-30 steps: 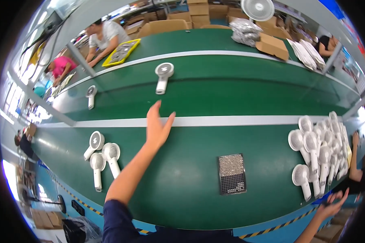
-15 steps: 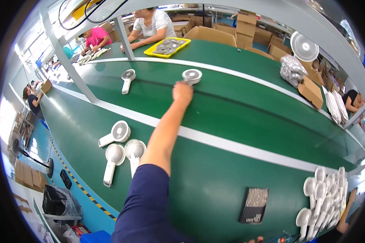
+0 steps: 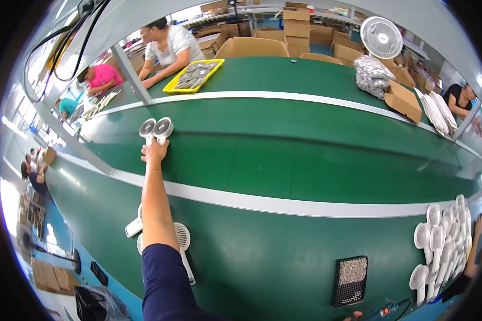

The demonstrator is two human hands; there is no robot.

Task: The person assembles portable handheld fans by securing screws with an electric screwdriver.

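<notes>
Head view: the left hand (image 3: 155, 152) grasps a white handheld fan (image 3: 164, 127) over the green belt (image 3: 262, 155); a second fan (image 3: 147, 128) is right beside it, whether gripped too I cannot tell. The right hand (image 3: 353, 316) shows partly at the lower edge near a power screwdriver (image 3: 384, 311), its grip unclear. Beyond lies a black tray (image 3: 349, 297); farther right, clustered fans (image 3: 437, 238).

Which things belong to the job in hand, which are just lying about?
Likely in use:
two white round-headed handheld fans, at left hand
dark tool with orange patch, by right hand
black rectangular tray of small pieces

Probably lying about:
open brown cardboard box
crumpled silvery bundle
</notes>
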